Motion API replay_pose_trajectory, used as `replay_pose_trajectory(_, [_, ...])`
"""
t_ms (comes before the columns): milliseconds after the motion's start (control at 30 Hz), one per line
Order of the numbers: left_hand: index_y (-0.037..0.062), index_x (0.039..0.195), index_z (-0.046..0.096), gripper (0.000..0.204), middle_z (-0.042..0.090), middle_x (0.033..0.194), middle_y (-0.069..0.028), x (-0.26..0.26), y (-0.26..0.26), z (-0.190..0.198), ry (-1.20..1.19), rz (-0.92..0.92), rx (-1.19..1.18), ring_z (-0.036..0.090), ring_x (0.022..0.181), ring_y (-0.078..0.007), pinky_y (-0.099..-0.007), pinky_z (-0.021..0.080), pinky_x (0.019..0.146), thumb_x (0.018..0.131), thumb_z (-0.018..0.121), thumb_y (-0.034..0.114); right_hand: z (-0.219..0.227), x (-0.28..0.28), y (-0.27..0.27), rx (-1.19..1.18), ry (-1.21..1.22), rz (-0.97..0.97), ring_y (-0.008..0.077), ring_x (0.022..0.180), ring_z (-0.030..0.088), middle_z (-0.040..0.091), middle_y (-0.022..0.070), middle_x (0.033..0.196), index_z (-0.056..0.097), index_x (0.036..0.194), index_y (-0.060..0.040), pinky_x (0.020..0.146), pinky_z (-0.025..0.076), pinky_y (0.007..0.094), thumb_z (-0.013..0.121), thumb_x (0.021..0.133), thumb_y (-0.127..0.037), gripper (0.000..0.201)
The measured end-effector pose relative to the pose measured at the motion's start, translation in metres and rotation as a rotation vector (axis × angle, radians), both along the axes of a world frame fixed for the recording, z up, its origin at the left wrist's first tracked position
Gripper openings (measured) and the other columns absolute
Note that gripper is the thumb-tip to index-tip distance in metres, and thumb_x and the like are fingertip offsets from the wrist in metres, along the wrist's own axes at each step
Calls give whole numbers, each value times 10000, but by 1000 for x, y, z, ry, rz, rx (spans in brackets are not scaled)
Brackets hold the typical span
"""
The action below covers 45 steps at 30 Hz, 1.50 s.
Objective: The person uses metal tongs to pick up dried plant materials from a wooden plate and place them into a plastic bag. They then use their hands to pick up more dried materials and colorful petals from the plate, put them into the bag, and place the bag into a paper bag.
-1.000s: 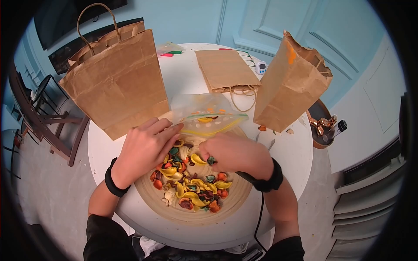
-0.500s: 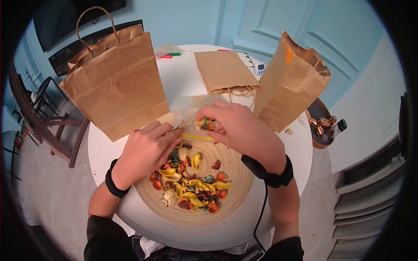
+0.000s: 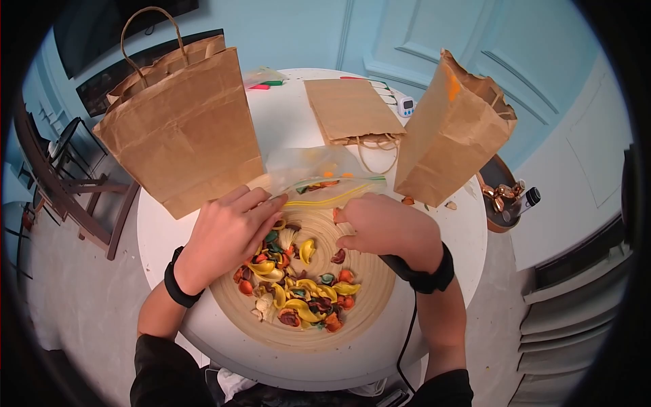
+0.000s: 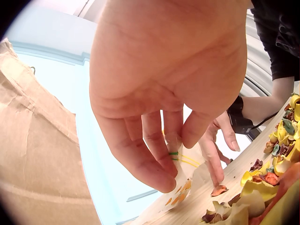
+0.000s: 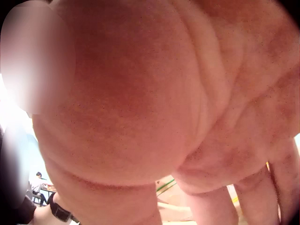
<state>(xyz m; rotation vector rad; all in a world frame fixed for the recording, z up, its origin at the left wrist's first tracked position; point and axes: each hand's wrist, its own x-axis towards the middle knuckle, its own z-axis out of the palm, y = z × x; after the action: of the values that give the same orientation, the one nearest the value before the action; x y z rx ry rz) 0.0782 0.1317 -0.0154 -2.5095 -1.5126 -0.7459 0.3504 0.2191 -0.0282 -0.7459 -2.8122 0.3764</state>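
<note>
A clear zip bag (image 3: 332,193) with green and yellow zip lines lies at the far rim of a round wooden plate (image 3: 369,298), with some dried petals inside. My left hand (image 3: 234,220) pinches the left end of its mouth between thumb and fingers. Colourful dried potpourri (image 3: 305,292), in yellow, orange, green and dark red, covers the plate's left and near parts. Over the plate's right side is my right hand (image 3: 393,227), thumb and fingers apart. One of its fingertips meets a small orange petal (image 4: 219,191). A dark red petal (image 3: 338,256) lies below that hand.
Brown paper bags stand at left (image 3: 183,136) and right (image 3: 458,129); a flat paper bag (image 3: 352,112) lies between them. Behind are a white timer (image 3: 406,106) and a green pen (image 3: 272,83). A tray (image 3: 498,220) with copper-coloured things is beyond the table's right edge.
My right hand carried a pinch of potpourri from the plate to the zip bag, released it there and came back over the plate. My left hand has stayed at the bag's mouth.
</note>
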Motion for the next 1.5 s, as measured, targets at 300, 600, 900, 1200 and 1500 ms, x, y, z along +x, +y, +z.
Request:
replay_pose_trajectory(300, [53, 1169, 743, 254, 642, 886, -80, -1, 0, 0, 4, 0, -6, 633, 805, -278, -406, 532, 692, 931, 681, 115, 17, -50, -25, -292, -238, 27, 398, 1012, 666, 690, 201, 978, 693, 1011, 27, 880, 529, 468, 737, 850, -188, 273])
replay_pose_trajectory(600, [55, 1165, 746, 254, 647, 889, -78, -2, 0, 0, -7, 7, 6, 640, 807, -275, -401, 536, 691, 927, 684, 117, -2, -62, -34, -103, -36, 39, 381, 936, 668, 679, 182, 921, 658, 901, 27, 825, 530, 462, 633, 859, -19, 67])
replay_pose_trajectory(900, [61, 1161, 741, 246, 645, 883, -72, 0, -1, -1, 18, -5, -9, 642, 808, -272, -399, 540, 696, 932, 682, 129, -1, -65, -33, -173, -60, 40, 407, 913, 689, 704, 218, 932, 641, 898, 36, 769, 546, 470, 608, 876, 3, 52])
replay_pose_trajectory(1200, [59, 1166, 738, 250, 648, 893, -73, 0, -1, -1, 28, -7, -28, 644, 815, -270, -398, 541, 701, 935, 681, 135, -4, -62, -35, -121, -70, 48, 416, 906, 698, 704, 232, 906, 618, 1011, 54, 761, 553, 474, 586, 890, 9, 133])
replay_pose_trajectory(1500, [58, 1174, 744, 261, 650, 894, -78, 0, -2, 0, 12, -16, -31, 646, 825, -274, -397, 541, 710, 930, 686, 128, 7, -65, -38, -261, -24, 68, 392, 843, 661, 667, 169, 827, 619, 901, -36, 734, 508, 474, 593, 872, -16, 44])
